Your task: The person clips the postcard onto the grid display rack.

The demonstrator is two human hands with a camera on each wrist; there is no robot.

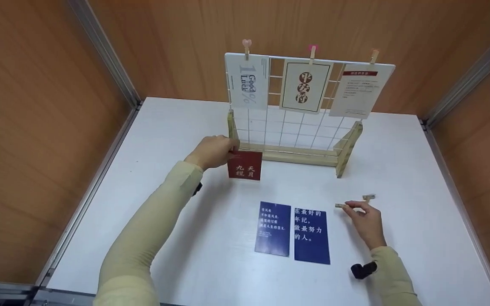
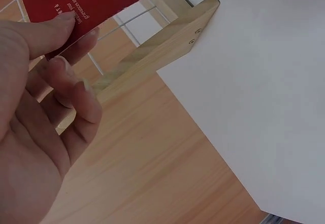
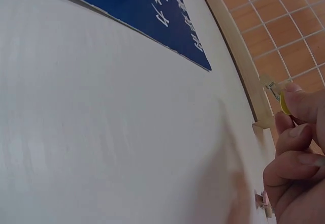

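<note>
Counter [image 1: 211, 272]: white, beneath both hands.
Red card [image 1: 245, 167]: pinched in left hand [image 1: 213, 152], hanging below the fingers.
Clothespin [image 1: 338, 205]: pinched in right hand [image 1: 366, 221], jutting past the fingertips.

Head view: bright, diffuse light, falling from above; white counter [image 1: 423, 187] pale, with a broad, soft shadow beside the left sleeve [image 1: 143, 238]. Wooden walls [image 1: 28, 106] show warmer and darker, corners splayed by the wide angle. Small print on the right-hand white card [image 1: 357, 102] is too soft to read. Left wrist view: dimmer, greyer; fingers [image 2: 86, 106] reasonably sharp. Right wrist view: muted; faint sheen on the counter, soft-edged shadow at lower right, thin dark line under the blue card [image 3: 122, 5].
</note>
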